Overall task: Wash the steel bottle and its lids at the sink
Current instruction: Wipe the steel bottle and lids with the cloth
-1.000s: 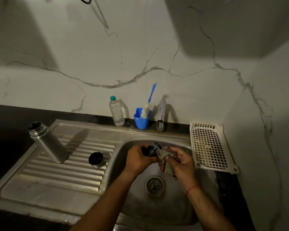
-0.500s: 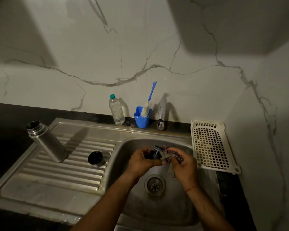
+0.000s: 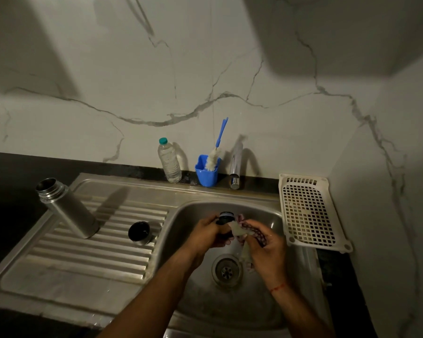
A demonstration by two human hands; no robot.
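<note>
Over the far half of the sink basin (image 3: 187, 225), the left hand (image 3: 205, 234) grips a dark inner lid (image 3: 226, 215), fingers curled round it, while the right hand (image 3: 266, 247) pinches a checked cloth (image 3: 253, 231) against its side. Both hands hang clear of the basin walls, just beyond the drain (image 3: 227, 270). Fingers hide most of the lid; only its ringed top shows. Left of the basin, the steel bottle (image 3: 69, 211) stands open-mouthed on the ribbed drainboard (image 3: 83, 259) near its left rim, the steel cap (image 3: 141, 232) just beside the basin's edge. Dim light blurs the cloth's folds.
</note>
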